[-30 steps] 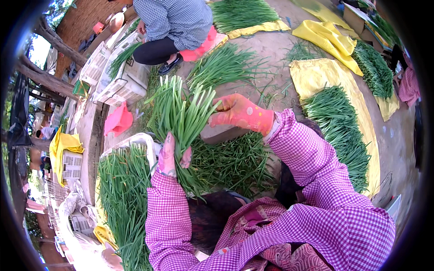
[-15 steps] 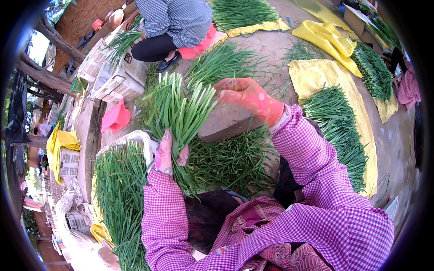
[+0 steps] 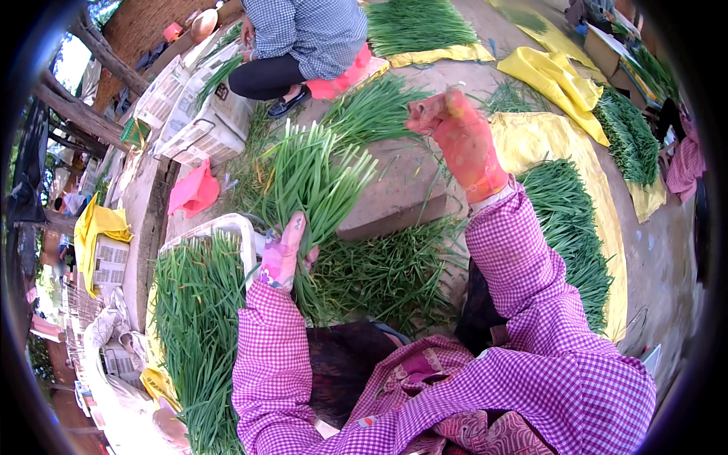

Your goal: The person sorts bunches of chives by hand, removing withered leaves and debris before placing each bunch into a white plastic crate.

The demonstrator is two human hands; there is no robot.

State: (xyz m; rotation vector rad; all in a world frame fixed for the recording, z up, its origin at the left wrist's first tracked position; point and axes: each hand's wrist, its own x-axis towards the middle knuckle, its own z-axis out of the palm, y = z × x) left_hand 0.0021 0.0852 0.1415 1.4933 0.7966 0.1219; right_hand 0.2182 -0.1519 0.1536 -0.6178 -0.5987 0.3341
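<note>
Purple-and-white checked cloth sleeves [image 3: 274,356] run up from the lower edge to the two hands. The left hand [image 3: 282,254], in a pale pink glove with a floral pattern, is closed around a thick bunch of long, flat green stalks with whitish ends [image 3: 315,182]. The bunch stands out of this grip, its pale ends fanned beyond the fingers and its dark leaves hanging below. The right hand [image 3: 459,140], in an orange-red glove with yellow patches, is raised to the right of the grip, apart from the bunch, its fingers bent; whether they pinch anything I cannot tell.

Just left of the grip is a white plastic crate [image 3: 244,225] heaped with long green leaves [image 3: 199,334]. To its right lies a loose pile of dark green leaves [image 3: 383,277], with a flat-topped grey-brown block [image 3: 406,212] behind. Well to the right, rows of green leaves [image 3: 567,235] lie on a yellow woven sheet [image 3: 523,140].

Beyond the grip, a spread heap of green stalks [image 3: 371,110] lies on the ground. Farther off, a person in a blue-and-white checked top [image 3: 311,38] crouches beside white slatted plastic crates [image 3: 205,136].
</note>
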